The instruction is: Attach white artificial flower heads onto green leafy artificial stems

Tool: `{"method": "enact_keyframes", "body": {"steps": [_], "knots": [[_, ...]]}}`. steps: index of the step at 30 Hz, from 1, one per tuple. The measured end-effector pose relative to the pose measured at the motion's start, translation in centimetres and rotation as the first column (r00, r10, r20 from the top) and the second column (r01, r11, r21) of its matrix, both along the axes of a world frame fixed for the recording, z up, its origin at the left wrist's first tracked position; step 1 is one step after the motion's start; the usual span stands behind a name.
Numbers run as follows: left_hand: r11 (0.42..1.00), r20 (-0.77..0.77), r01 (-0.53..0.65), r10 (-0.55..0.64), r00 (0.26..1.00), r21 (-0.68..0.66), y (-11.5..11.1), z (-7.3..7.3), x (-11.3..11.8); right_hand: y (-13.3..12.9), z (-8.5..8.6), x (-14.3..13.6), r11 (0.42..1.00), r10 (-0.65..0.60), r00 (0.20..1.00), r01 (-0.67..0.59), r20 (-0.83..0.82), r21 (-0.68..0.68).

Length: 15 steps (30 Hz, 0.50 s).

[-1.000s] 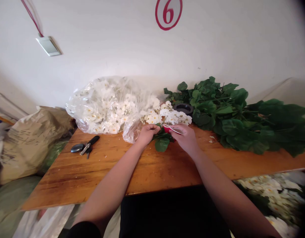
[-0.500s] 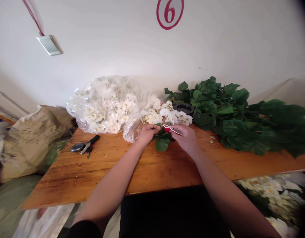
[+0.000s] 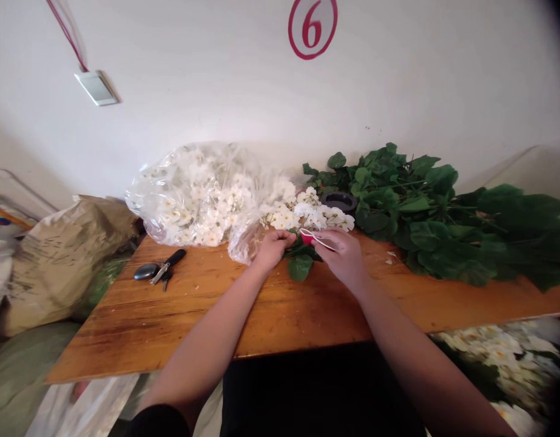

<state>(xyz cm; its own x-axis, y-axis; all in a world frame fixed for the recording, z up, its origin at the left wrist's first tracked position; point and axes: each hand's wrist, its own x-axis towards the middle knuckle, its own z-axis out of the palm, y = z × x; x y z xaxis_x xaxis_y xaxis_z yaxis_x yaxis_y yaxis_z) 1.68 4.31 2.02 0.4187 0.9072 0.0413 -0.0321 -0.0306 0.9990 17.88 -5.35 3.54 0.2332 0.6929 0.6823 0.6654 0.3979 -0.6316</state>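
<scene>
My left hand (image 3: pixel 276 247) pinches the stem of a small leafy green sprig (image 3: pixel 300 267) just above the table, its fingertips closed. My right hand (image 3: pixel 343 255) is closed on a small red item with a white loop (image 3: pixel 310 237), whose exact kind I cannot make out. The two hands are close together, with the sprig's leaves showing between and below them. Right behind them lie white artificial flowers (image 3: pixel 302 212) with yellow centres. The stem ends are hidden by my fingers.
A clear plastic bag (image 3: pixel 188 194) of white flowers lies at the back left. A black ring (image 3: pixel 338 201) and a heap of green leaves (image 3: pixel 434 212) spread to the right. Keys with a black fob (image 3: pixel 159 270) rest on the wooden table (image 3: pixel 170 328). More flowers (image 3: pixel 502 358) sit below its right edge.
The whole view has shifted slightly. My hands keep nearly the same hold and place, with the red item still between my right fingers.
</scene>
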Motion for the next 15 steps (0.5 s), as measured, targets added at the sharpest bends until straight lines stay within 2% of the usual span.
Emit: {"method": "enact_keyframes", "body": {"steps": [4,8,11,13,15], "knots": [[0.998,-0.032,0.038,-0.036,0.999,0.051,-0.1,-0.2,0.1,-0.5,1.5,-0.4,0.999,-0.019,0.999,0.017,0.037,0.048],[0.993,-0.089,0.067,-0.059,0.994,0.092,-0.1,-0.6,0.2,-1.1,3.9,-1.4,0.996,0.003,0.996,-0.011,0.087,0.085],[0.972,-0.099,0.098,-0.078,0.992,0.213,-0.6,-0.8,0.2,-1.4,5.6,-2.8,0.991,0.057,0.992,-0.071,0.116,0.116],[0.946,-0.106,0.063,-0.031,0.994,0.318,-1.1,-0.7,0.2,-1.4,6.6,-4.2,0.983,0.099,0.986,-0.118,0.134,0.142],[0.934,-0.119,-0.001,0.047,0.992,0.359,-1.9,-0.5,0.2,-1.5,7.4,-5.9,0.974,0.154,0.978,-0.174,0.140,0.143]]}}
